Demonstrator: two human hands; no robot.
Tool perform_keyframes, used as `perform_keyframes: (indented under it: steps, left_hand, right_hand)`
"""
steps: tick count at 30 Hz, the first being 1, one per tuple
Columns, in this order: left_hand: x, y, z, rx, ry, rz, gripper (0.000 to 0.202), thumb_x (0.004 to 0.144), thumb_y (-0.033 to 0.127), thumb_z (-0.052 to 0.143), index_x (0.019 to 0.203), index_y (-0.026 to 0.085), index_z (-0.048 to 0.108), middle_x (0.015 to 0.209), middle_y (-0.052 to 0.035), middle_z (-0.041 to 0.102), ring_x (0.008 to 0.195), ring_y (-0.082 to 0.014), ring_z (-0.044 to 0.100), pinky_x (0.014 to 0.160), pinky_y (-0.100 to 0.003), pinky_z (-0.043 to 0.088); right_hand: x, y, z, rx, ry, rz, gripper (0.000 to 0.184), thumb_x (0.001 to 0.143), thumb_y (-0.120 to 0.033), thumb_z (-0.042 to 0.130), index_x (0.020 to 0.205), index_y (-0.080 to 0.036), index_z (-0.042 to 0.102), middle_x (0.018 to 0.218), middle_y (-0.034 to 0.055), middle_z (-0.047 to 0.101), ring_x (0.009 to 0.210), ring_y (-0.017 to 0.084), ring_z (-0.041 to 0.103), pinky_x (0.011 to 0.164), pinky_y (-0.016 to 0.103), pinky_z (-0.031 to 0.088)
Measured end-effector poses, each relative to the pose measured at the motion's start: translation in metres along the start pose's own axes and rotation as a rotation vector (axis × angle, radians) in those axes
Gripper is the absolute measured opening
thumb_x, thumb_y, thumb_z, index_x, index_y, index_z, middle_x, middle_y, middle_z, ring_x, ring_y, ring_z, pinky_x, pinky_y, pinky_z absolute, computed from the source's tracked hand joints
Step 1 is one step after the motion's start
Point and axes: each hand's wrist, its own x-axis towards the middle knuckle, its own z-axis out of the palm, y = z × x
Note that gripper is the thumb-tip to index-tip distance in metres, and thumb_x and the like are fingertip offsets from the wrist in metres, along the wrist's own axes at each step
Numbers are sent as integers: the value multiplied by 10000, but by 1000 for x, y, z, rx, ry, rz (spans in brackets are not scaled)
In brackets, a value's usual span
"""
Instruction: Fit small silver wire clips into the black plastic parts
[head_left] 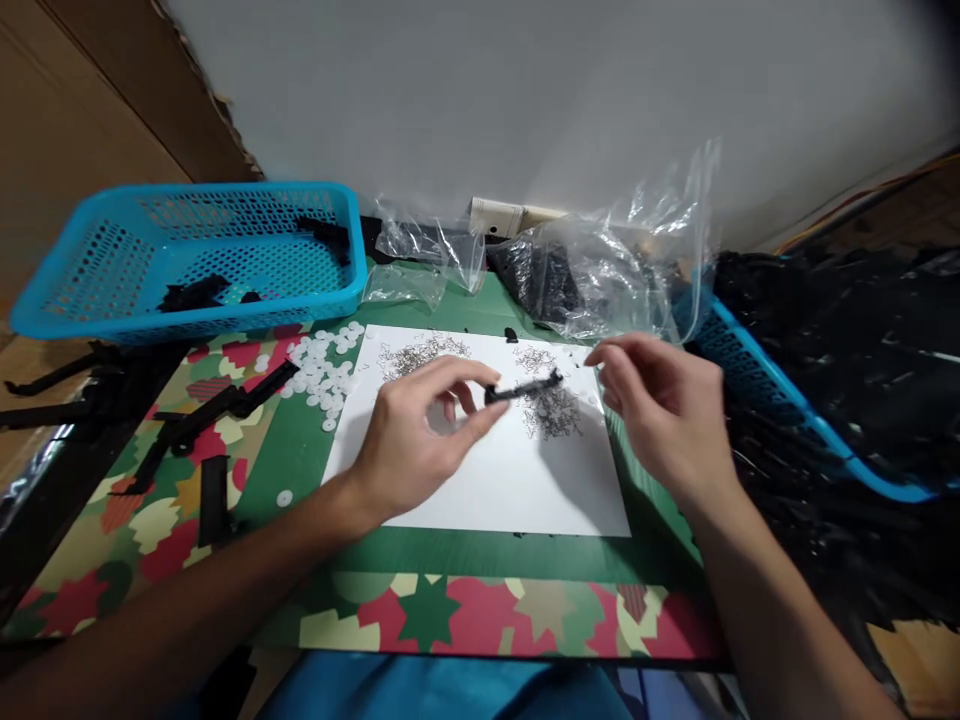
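Observation:
Between thumb and fingertips, my left hand pinches a slim black plastic part by its left end, above a white sheet. My right hand hovers at the sheet's right edge, apart from that part. Its thumb and fingers are drawn together; whatever they hold, if anything, is too small to make out. Below the black part lies a pile of tiny metal pieces, perhaps small springs. Another such pile sits behind my left hand, partly hidden by it.
White round discs lie left of the sheet, with black plastic parts farther left. A blue basket stands back left. Clear plastic bags rest against the wall. At right, another blue basket is heaped with black parts.

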Motion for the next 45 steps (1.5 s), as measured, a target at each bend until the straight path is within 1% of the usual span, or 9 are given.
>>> perform_keyframes:
  steps: [3,7,13,18,24,27,34,39,45]
  left_hand:
    - [8,-2,-2,-218,119,-187,200,992,332,725,1110,201,629,959,-42,760,724,-128,682,618,-246,530]
    - [14,-9,-4,-344,191,-257,223,1008,363,694,1119,210,576,906,-36,763,615,-110,629,538,-225,483]
    - [16,-9,-7,-383,198,-262,206,1000,344,694,1130,221,591,933,-33,741,613,-100,604,523,-213,465]
    - [14,-6,-5,-386,125,-269,157,1011,317,660,1133,228,614,973,-24,698,640,-97,608,523,-215,455]
    - [11,1,-4,-341,-3,-302,58,985,231,659,1035,202,661,839,6,610,676,-103,575,569,-221,452]
    - [10,1,-4,-306,-43,-305,58,986,236,654,1023,198,678,820,3,612,682,-111,561,580,-226,452]
    - [18,-5,-13,-264,157,-279,69,988,246,644,1034,204,674,750,17,589,617,-106,553,530,-227,419]
    - [23,-9,-18,-306,247,-307,53,993,248,624,1019,215,656,676,27,564,573,-105,513,496,-216,394]
    - [26,-14,-20,-354,286,-331,56,974,257,626,1014,228,651,699,22,563,556,-98,508,477,-209,386]
  right_hand:
    - [7,0,4,-301,-283,-1,237,1028,-395,641,899,-214,724,628,-19,568,558,130,467,550,301,311]
    - [10,-7,17,-386,-406,14,150,953,-389,736,987,-247,772,662,-24,631,580,135,509,566,294,311]
    - [12,-6,27,-409,-399,59,121,901,-345,768,971,-254,807,670,-18,653,592,141,525,575,295,309]
    - [14,-5,28,-365,-433,34,119,893,-313,749,903,-205,798,645,-15,610,574,125,477,567,286,298]
    - [11,-2,23,-143,-502,22,186,931,-351,723,842,-188,728,571,-72,401,561,108,328,560,272,274]
    - [9,-2,22,-47,-525,25,191,955,-351,698,864,-186,728,589,-64,436,570,110,336,558,269,279]
    - [6,-6,22,-341,-473,-3,165,947,-317,665,967,-219,797,640,-7,632,562,141,498,561,287,302]
    - [10,-14,30,-461,-356,-26,166,935,-319,675,1010,-244,803,664,2,668,579,157,533,580,299,296]
    - [25,-37,61,-341,-490,-101,142,909,-242,719,1007,-271,817,674,-20,647,557,126,456,584,288,293]
